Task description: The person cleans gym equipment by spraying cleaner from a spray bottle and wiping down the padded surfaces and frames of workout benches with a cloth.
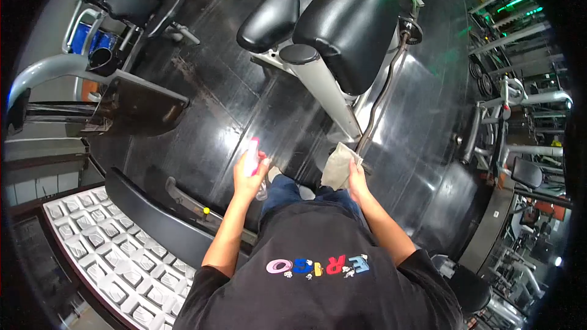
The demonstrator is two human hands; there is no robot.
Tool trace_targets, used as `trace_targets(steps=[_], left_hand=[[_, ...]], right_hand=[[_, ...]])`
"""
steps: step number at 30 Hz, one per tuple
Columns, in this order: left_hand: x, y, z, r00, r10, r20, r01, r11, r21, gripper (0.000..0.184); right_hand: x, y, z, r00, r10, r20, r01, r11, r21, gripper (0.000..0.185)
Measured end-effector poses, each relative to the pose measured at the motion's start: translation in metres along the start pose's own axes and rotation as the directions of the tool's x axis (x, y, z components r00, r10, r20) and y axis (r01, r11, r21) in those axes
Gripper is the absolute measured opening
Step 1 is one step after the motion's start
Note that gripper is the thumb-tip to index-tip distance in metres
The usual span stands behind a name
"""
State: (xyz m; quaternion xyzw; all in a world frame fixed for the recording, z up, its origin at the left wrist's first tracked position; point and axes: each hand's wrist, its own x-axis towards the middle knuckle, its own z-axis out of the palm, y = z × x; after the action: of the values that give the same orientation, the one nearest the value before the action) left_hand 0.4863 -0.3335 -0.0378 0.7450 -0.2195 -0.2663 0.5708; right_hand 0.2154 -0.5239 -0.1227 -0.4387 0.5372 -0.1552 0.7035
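My left hand [247,174] is closed around what looks like a spray bottle [252,154] with a pink and white top. A clear part shows below the hand; the fingers cover the rest. In my right hand [356,178] a beige-grey cloth [339,168] is gripped by its edge and hangs folded. Both hands are held in front of my body, above the dark floor. Ahead of them stands an exercise bench with a small black seat [269,19], a large black pad [350,21] and a pale metal post [327,85]. Neither hand touches the bench.
A bent barbell [386,91] lies along the bench's right side, its near end close to the cloth. Another padded machine [131,0] is at the far left. A long black pad [165,226] runs at my left. Racks and machines [510,98] line the right.
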Motion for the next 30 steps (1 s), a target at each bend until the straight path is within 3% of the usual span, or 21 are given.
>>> trace_targets(steps=[1,4,5,10,12,13,14,16,21,23,24,26,28,29,30], left_hand=[[0.000,0.001,-0.011,1.000,0.000,-0.012,0.000,1.000,-0.014,0.022],[-0.002,0.005,-0.037,0.997,-0.018,-0.077,0.007,0.991,-0.136,0.022],[-0.002,0.003,-0.048,0.998,0.006,-0.060,-0.010,0.997,-0.081,0.020],[-0.025,-0.009,-0.078,0.994,0.039,-0.102,-0.041,0.999,-0.019,0.020],[-0.038,-0.014,-0.086,0.986,-0.038,-0.163,0.024,0.995,-0.092,0.031],[-0.044,-0.021,-0.091,0.984,-0.063,-0.164,0.044,0.992,-0.115,0.042],[-0.049,-0.027,-0.095,0.986,-0.055,-0.156,0.038,0.993,-0.111,0.042],[-0.053,-0.028,-0.101,0.987,-0.097,-0.124,0.091,0.994,-0.055,0.047],[-0.038,-0.019,-0.112,0.990,-0.103,-0.096,0.099,0.994,-0.047,0.041],[-0.021,-0.019,-0.115,0.998,0.013,-0.063,-0.004,0.989,0.145,0.035],[-0.011,-0.013,-0.114,0.998,0.014,-0.060,-0.005,0.988,0.151,0.035],[0.011,0.002,-0.106,0.998,-0.043,-0.043,0.046,0.997,0.063,0.032],[0.035,0.007,-0.101,0.999,0.031,-0.011,-0.029,0.991,0.131,0.034],[0.045,0.017,-0.095,0.998,0.058,0.035,-0.063,0.988,0.143,0.035],[0.054,0.025,-0.093,0.993,0.082,0.084,-0.094,0.983,0.159,0.037]], right_hand=[[0.002,-0.003,0.008,1.000,0.004,-0.009,-0.003,0.994,0.109,0.046],[0.007,-0.001,0.027,0.997,0.003,-0.082,0.007,0.991,0.131,0.047],[0.011,0.001,0.031,0.996,-0.002,-0.091,0.015,0.991,0.134,0.047],[0.006,0.001,0.056,0.997,0.055,-0.054,-0.059,0.995,-0.078,0.046],[-0.001,0.006,0.074,0.998,0.005,-0.058,-0.010,0.996,-0.086,0.046],[-0.004,0.010,0.080,1.000,0.006,-0.009,-0.007,0.990,-0.140,0.046],[-0.006,0.014,0.086,0.999,0.008,0.039,-0.001,0.981,-0.192,0.046],[-0.007,0.016,0.102,0.991,-0.005,0.135,0.024,0.990,-0.140,0.049],[-0.002,0.002,0.116,0.976,0.028,0.215,0.022,0.974,-0.224,0.052],[-0.002,-0.017,0.103,0.993,0.082,0.086,-0.056,0.960,-0.275,0.055],[-0.001,-0.024,0.095,0.997,0.077,0.005,-0.073,0.961,-0.268,0.057],[0.024,-0.008,0.059,0.995,0.096,0.031,-0.094,0.995,-0.044,0.058],[0.038,-0.003,0.041,0.991,0.097,-0.094,-0.072,0.969,0.238,0.054],[0.040,-0.002,0.041,0.992,-0.002,-0.126,0.053,0.913,0.404,0.050],[0.046,-0.010,0.039,0.994,0.011,-0.109,0.041,0.884,0.465,0.049]])
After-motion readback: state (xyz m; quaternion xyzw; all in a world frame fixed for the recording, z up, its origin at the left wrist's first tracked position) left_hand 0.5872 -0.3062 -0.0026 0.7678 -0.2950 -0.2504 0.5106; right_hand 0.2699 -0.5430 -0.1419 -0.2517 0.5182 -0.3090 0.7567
